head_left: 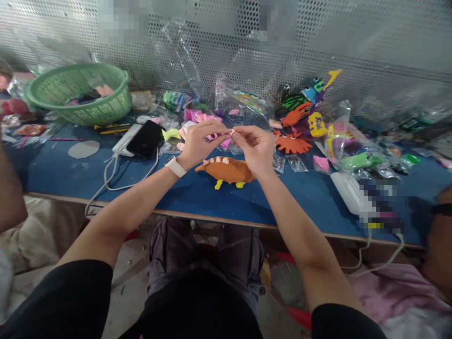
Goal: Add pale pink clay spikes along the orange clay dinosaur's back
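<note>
My left hand (203,141), with a white watch on its wrist, and my right hand (257,147) meet above the blue table. Between their fingertips they pinch a small pale pink bit of modelling clay (231,132). Just below lies a brown clay animal (231,172) with a pointed end to the left. Pale pink spikes (218,160) run along its back, and yellow feet (219,184) stick out underneath. My right hand hides its right end.
A green basket (81,113) stands at the back left, near a black phone (145,139) and a white cable (132,186). An orange clay crab (292,143), bagged clay and a white device (346,193) lie right. People sit on both sides.
</note>
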Demonstrator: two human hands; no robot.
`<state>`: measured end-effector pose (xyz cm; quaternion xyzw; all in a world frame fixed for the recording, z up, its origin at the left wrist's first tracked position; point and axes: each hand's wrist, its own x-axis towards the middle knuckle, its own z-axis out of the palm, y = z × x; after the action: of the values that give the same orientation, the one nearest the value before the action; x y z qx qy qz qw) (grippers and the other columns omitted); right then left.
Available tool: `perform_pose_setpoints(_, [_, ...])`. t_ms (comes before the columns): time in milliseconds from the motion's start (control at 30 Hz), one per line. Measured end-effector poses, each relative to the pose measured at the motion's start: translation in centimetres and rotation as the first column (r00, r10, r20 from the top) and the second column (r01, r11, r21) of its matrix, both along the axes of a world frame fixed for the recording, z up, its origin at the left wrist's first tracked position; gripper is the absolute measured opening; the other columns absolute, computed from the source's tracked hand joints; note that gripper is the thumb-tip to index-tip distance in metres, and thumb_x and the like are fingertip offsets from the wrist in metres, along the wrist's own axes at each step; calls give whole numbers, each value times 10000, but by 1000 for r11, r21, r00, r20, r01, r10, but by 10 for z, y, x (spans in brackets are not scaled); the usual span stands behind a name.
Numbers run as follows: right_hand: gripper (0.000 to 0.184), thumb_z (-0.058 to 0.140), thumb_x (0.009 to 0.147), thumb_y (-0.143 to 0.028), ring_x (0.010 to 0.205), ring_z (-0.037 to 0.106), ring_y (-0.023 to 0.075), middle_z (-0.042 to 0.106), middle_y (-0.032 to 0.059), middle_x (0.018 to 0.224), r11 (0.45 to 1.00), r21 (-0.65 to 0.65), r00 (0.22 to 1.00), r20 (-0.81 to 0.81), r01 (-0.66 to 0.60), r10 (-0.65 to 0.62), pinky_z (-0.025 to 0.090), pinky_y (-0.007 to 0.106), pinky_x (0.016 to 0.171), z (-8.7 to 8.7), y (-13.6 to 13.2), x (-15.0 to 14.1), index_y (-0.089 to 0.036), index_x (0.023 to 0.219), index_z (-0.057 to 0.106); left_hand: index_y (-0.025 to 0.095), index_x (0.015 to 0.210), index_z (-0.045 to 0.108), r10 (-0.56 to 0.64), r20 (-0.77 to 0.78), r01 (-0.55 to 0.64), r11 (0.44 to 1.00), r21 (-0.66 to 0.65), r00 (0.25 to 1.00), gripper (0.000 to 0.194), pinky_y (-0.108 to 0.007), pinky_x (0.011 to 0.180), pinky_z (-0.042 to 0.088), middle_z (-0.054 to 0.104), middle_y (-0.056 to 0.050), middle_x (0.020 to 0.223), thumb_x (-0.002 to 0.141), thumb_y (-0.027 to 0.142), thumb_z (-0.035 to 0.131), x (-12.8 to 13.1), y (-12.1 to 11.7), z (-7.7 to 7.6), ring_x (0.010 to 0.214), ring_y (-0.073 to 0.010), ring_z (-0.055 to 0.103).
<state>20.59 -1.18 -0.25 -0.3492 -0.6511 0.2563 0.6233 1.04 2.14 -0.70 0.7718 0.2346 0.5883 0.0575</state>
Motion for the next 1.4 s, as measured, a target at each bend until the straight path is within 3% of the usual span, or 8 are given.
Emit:
perform_pose_setpoints(400, [350,885,888,-649,797,789,180,857,-10,939,1000,-8,1000,31,1,-1,659,364,780,2,-2,0,-312,978,859,259,1011,899,-3,-12,3,999,35,1000,101,-267,763,640,881,-40,1000,1016,319,816,-1,2,-3,854,-143,809])
perform_pose_setpoints(800, [375,889,876,-663,785,793,174,848,-12,917,1000,-20,1000,3,-14,14,659,353,771,1,-2,-1,-307,984,847,257,1078,902,-15,3,15,999,29,1000,107,-275,833,680,890,-53,1056,986,258,846,0,3,-3,919,-156,834])
perform_pose_setpoints(1233, [398,865,889,-686,811,798,182,846,-8,927,1000,-26,1000,29,6,-5,669,363,779,-2,0,-1,-304,998,840,280,1067,902,-10,-2,10,997,-79,1000,131,-302,800,663,886,-50,1049,1016,354,806,1,2,-5,899,-164,813])
perform_pose_setpoints(1400, [400,880,877,-682,797,792,179,845,-4,916,1000,-24,1000,5,-8,9,665,356,779,-1,0,-1,-298,984,842,261,1075,895,5,-18,-6,1000,-29,1000,149,-288,761,645,885,-58,1041,1030,360,793,1,6,-8,884,-160,813])
